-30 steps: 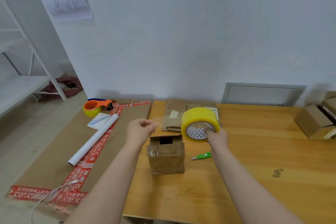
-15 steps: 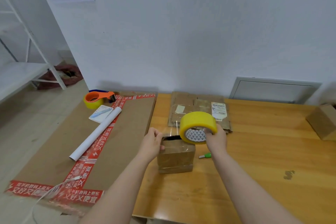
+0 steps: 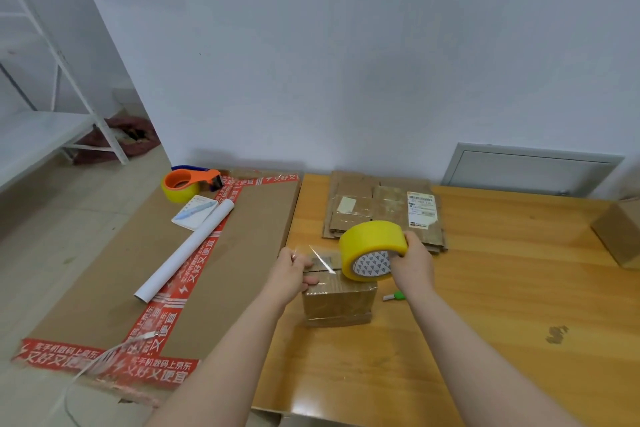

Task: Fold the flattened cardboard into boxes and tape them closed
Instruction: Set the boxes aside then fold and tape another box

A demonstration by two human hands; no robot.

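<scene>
- Small cardboard box (image 3: 337,302): stands upright on the wooden table (image 3: 485,288), near its left edge, between your two hands; top flaps are folded down.
- Your left hand (image 3: 293,274): fingers curled, lying on the box's top left edge and pinching the free end of the strip of clear tape (image 3: 322,254).
- Strip of clear tape: stretches over the box top from your left fingertips to the roll.
- Yellow tape roll (image 3: 372,248): held on edge just above the box's right top corner.
- Your right hand (image 3: 412,263): closed round the roll, thumb on its outer rim.
- Green cutter (image 3: 394,295): on the table just right of the box.
- Flattened cardboard stack (image 3: 381,210): behind the box, against the wall.
</scene>
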